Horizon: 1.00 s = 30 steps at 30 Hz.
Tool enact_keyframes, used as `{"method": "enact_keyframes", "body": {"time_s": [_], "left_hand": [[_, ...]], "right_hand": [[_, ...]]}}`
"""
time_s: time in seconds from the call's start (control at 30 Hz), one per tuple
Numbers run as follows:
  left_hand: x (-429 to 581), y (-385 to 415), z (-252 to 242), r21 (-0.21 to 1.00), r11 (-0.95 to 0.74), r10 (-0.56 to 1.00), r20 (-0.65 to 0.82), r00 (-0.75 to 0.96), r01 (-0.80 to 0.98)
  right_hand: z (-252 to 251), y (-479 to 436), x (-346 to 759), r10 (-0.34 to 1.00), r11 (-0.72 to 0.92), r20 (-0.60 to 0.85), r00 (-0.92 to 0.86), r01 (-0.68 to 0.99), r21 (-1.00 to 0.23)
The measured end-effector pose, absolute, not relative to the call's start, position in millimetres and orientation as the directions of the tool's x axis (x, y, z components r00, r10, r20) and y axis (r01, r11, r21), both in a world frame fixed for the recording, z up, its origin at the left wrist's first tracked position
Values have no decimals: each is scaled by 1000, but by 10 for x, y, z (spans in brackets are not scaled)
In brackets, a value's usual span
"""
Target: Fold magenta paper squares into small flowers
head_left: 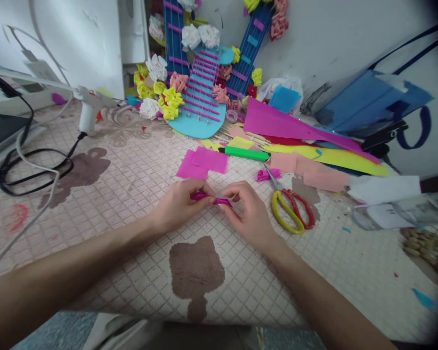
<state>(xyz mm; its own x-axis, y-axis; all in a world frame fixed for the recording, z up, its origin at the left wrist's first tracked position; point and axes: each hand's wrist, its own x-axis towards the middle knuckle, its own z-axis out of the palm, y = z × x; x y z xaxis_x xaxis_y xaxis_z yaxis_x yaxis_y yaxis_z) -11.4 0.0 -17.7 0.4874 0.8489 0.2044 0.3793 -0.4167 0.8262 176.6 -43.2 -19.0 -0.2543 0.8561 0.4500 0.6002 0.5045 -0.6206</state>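
A narrow folded strip of magenta paper [223, 201] is held between my two hands above the patterned tablecloth. My left hand [182, 201] pinches its left part between thumb and fingers. At the strip's right end, my right hand [248, 211] closes thumb and fingertips on it. Just beyond my hands lie flat magenta paper squares [209, 159]. A small rolled magenta piece [268, 174] rests near the tip of scissors [292, 209] with yellow and red handles, right of my right hand. Behind the squares is a green cutter [246, 153].
A white glue gun [89, 109] stands at the left with its black cable [32, 182]. Blue crafts with paper flowers [197, 116] stand at the back. Coloured paper sheets [299, 129], a clear bottle [401, 211] and a blue bag [372, 104] are on the right.
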Motion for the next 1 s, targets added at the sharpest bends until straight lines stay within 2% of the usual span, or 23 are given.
{"method": "enact_keyframes", "body": {"time_s": [0.13, 0.47, 0.63, 0.77, 0.87, 1.0], "left_hand": [[-106, -24, -159, 843, -413, 846, 215, 487, 346], [-84, -29, -79, 870, -362, 867, 181, 464, 336], [-127, 23, -84, 870, -306, 894, 122, 431, 386], [-179, 74, -124, 898, -257, 906, 95, 413, 357], [-186, 80, -132, 914, -245, 898, 89, 430, 323], [-160, 46, -95, 915, -264, 886, 105, 452, 305]], "right_hand": [[-168, -447, 1721, 912, 408, 343, -223, 549, -729], [-150, -442, 1735, 958, 287, 240, -158, 524, -802], [-159, -430, 1833, 992, 124, 97, -84, 413, -902], [-157, -395, 1906, 997, 9, -14, -79, 290, -957], [-158, -386, 1884, 988, 8, -36, -147, 294, -956], [-147, -410, 1822, 984, 82, 9, -176, 412, -908]]}}
